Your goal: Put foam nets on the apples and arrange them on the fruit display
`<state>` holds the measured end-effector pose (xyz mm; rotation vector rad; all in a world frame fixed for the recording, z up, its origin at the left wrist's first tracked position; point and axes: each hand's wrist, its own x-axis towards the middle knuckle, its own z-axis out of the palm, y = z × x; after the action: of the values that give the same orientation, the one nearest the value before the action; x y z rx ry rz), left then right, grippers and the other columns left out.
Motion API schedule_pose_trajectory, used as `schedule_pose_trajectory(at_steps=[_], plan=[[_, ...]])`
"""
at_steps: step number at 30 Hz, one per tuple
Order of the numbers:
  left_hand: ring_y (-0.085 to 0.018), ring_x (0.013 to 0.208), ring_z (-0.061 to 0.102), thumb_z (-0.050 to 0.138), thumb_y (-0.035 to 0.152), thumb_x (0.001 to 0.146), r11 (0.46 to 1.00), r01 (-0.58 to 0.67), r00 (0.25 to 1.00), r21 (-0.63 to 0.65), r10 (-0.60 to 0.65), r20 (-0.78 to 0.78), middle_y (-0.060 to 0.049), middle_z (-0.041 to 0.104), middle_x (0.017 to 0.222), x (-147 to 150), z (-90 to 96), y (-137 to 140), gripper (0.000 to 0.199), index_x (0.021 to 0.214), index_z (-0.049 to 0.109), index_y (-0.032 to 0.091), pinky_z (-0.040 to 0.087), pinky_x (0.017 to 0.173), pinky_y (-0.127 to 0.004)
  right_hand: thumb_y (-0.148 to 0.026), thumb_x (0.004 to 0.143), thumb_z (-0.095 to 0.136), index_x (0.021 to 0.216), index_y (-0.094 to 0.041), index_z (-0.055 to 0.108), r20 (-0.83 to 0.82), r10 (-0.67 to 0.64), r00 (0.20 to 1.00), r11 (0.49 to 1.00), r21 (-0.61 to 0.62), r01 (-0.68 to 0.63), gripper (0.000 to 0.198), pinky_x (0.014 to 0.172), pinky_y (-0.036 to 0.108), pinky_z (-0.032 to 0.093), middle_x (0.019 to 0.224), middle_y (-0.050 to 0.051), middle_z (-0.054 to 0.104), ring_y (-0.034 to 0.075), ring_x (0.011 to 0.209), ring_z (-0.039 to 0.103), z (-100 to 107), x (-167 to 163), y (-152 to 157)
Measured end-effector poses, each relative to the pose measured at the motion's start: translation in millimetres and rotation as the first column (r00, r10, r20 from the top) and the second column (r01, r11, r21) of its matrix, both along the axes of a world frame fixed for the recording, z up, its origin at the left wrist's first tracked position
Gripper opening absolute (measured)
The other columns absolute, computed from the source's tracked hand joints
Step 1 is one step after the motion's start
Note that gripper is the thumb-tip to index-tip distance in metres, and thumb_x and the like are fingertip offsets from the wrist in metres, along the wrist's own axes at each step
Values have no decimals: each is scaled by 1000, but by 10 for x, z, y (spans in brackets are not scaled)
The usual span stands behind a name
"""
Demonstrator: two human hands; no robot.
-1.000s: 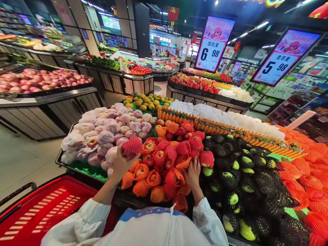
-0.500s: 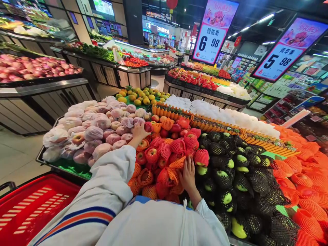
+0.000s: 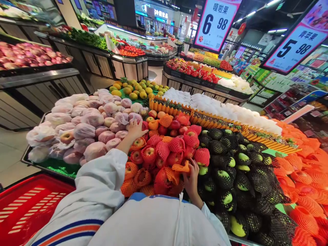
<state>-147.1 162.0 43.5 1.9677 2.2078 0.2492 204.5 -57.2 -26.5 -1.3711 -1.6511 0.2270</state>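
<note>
The heap of red apples in foam net sleeves (image 3: 164,150) lies at the middle of the display surface (image 3: 38,163). To its left lie the pale paper-wrapped fruits (image 3: 87,123); to its right, the green fruits in black net sleeves (image 3: 235,171). Behind the apple heap sits the pile of yellow-green citrus (image 3: 135,90). The left hand (image 3: 135,129) rests on the heap's far left edge, the right hand (image 3: 191,177) on its near right edge. The red plastic shopping basket (image 3: 28,205) stands left of and before the heap, below the surface.

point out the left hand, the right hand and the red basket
left hand (image 3: 135,129), head view, back of the hand
right hand (image 3: 191,177), head view, back of the hand
red basket (image 3: 28,205), head view, slotted floor
</note>
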Motion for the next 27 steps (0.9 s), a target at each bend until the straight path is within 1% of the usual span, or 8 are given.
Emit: schedule_pose_trajectory(at_steps=[4,9,12,14,17,21,24,27], plan=[[-37,144,45,62,46,94,950,229,932,210,-276,233,-20,52,152,424,177,-424,65,148,55,11,32,124,-52,-25,91,64,119,-22,62,-256,-72,964,997,8,77,28,104,49,47,122,11,65,26,116,61,234,57,-95],[-26,129,60,51,39,103,815,359,618,455,-573,538,-12,69,133,1105,323,-1397,36,126,69,19,41,119,-46,-31,83,73,96,-20,74,-308,-200,930,979,-101,177,17,89,38,49,98,4,59,23,95,58,578,97,-171],[-26,125,64,62,42,97,699,546,435,461,-707,557,-12,72,128,1382,245,-1941,37,127,68,20,47,112,-43,-33,79,78,102,-21,76,-425,-87,901,969,-247,-23,26,83,35,50,94,3,64,21,88,59,645,66,-280],[-27,114,69,67,39,93,665,627,389,405,-719,576,-12,75,119,1464,140,-2170,32,118,71,20,53,103,-40,-32,74,84,116,-22,73,-542,-24,840,920,-342,-194,45,81,34,52,97,3,69,21,86,63,618,20,-371],[-24,96,72,63,34,92,775,554,439,304,-583,684,-9,77,103,1468,-1,-2327,21,106,70,19,56,90,-36,-32,66,91,121,-23,70,-646,-74,760,886,-393,-248,60,82,33,54,102,3,72,21,89,66,551,-44,-484],[-21,93,71,67,40,91,972,157,449,177,-230,863,-7,73,102,1423,-72,-2405,28,109,61,19,55,87,-33,-44,73,89,92,-22,70,-684,-176,708,910,-388,-148,35,73,29,53,84,1,69,17,78,63,562,-24,-553],[-21,93,68,71,42,87,994,56,309,90,-103,945,-6,70,100,1431,-82,-2479,32,105,59,19,54,84,-31,-49,71,90,79,-22,68,-728,-154,669,890,-396,-226,35,66,27,50,72,-2,64,15,68,57,626,45,-589],[-21,92,67,70,44,89,964,254,148,76,-117,982,-6,70,97,1461,-76,-2561,31,101,64,17,54,83,-31,-61,77,80,76,-23,68,-829,-136,543,829,-396,-395,40,64,28,51,71,-1,64,16,66,58,658,56,-638]])
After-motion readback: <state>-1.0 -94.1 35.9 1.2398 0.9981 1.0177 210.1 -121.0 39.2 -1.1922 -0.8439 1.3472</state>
